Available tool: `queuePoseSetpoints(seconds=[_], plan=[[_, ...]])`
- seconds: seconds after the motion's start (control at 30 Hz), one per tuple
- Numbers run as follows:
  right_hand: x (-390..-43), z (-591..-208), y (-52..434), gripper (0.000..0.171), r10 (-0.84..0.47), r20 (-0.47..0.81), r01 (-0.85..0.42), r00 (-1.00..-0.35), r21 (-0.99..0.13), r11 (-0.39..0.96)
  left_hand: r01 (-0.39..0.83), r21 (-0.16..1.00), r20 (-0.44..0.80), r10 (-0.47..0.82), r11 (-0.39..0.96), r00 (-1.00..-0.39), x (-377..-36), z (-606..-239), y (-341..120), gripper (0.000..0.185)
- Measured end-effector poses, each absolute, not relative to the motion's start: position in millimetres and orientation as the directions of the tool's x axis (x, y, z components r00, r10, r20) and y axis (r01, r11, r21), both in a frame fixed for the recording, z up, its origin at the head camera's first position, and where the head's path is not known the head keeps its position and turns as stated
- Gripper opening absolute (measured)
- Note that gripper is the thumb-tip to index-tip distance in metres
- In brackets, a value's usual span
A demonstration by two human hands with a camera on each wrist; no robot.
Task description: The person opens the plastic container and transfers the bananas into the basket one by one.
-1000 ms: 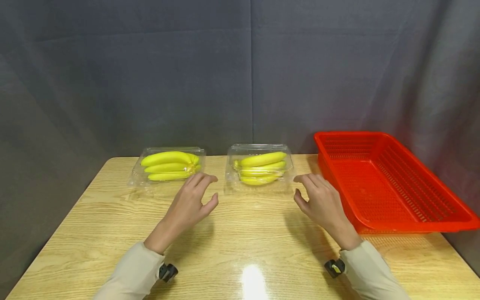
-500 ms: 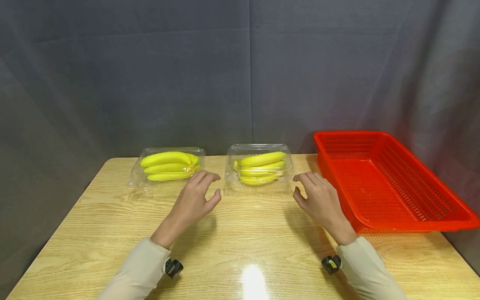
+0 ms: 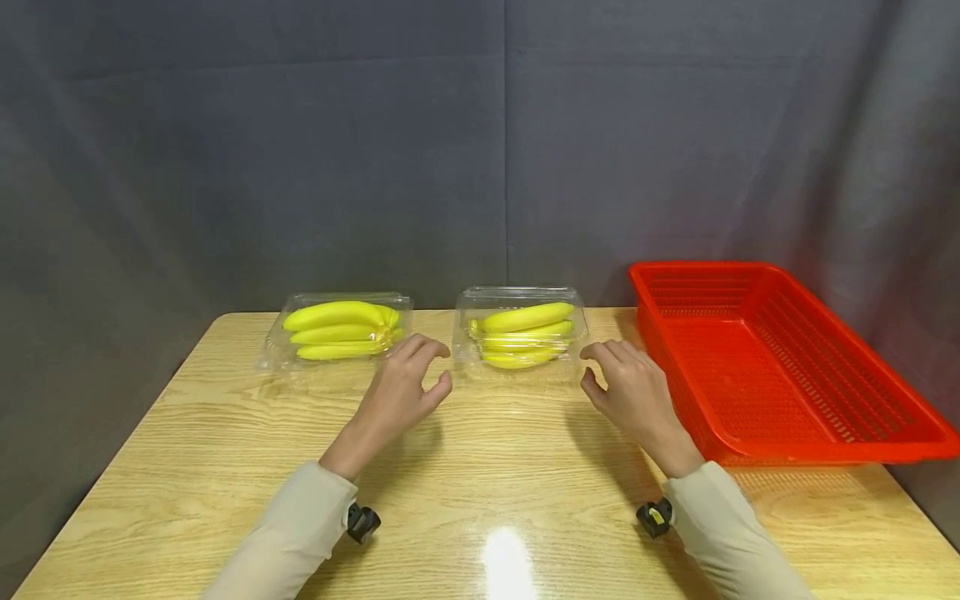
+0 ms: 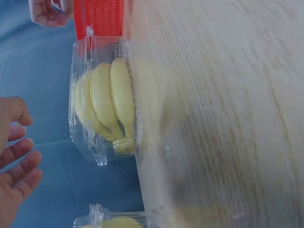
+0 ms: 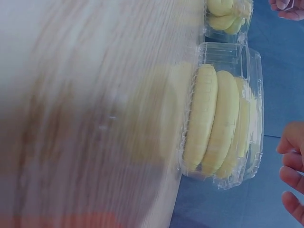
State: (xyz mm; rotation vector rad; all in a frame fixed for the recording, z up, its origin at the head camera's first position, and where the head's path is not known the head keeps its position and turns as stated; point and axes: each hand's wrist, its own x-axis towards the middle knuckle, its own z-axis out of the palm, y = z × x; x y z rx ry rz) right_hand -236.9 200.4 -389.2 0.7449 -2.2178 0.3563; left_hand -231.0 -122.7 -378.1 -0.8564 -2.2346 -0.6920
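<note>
Two clear plastic clamshell boxes of bananas stand at the back of the table. The middle clamshell box [image 3: 521, 379] holds a bunch of bananas [image 3: 525, 337], also plain in the left wrist view and the right wrist view. Its neighbour, the left clamshell box [image 3: 277, 354], has another bunch [image 3: 337, 333] inside. My left hand [image 3: 405, 383] hovers at the front left of the middle box, fingers bent loosely and holding nothing. On the other side my right hand [image 3: 630, 387] hovers at that box's front right, likewise loosely bent around nothing. Neither hand touches a box.
A red perforated plastic basket [image 3: 720, 450] sits on the right of the wooden table [image 3: 487, 467], its near right corner overhanging the table's side. A dark grey curtain [image 3: 375, 167] hangs right behind the table's back edge.
My left hand has moved right and slightly forward, closer to the middle box. The right hand has shifted a little left and forward. Boxes and basket stay put.
</note>
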Motion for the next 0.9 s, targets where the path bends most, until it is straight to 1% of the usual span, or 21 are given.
queuePoseSetpoints(seconds=[0.17,0.37,0.67,0.9], plan=[[-239,-390,202,0.019,-0.394,0.732,-0.6,-0.555,-0.024,0.8,0.708,0.265,0.695,0.38,0.654,-0.611,-234,-381,-122,0.018],[-242,-394,206,0.019,-0.397,0.739,-0.601,-0.544,-0.014,0.799,0.699,0.281,0.679,0.378,0.658,-0.629,-237,-384,-121,0.017],[-244,-396,205,0.02,-0.389,0.749,-0.596,-0.536,-0.009,0.803,0.694,0.244,0.676,0.394,0.678,-0.623,-241,-385,-118,0.018],[-245,-396,204,0.018,-0.375,0.752,-0.571,-0.542,-0.002,0.821,0.666,0.222,0.645,0.406,0.712,-0.648,-244,-384,-115,0.022]])
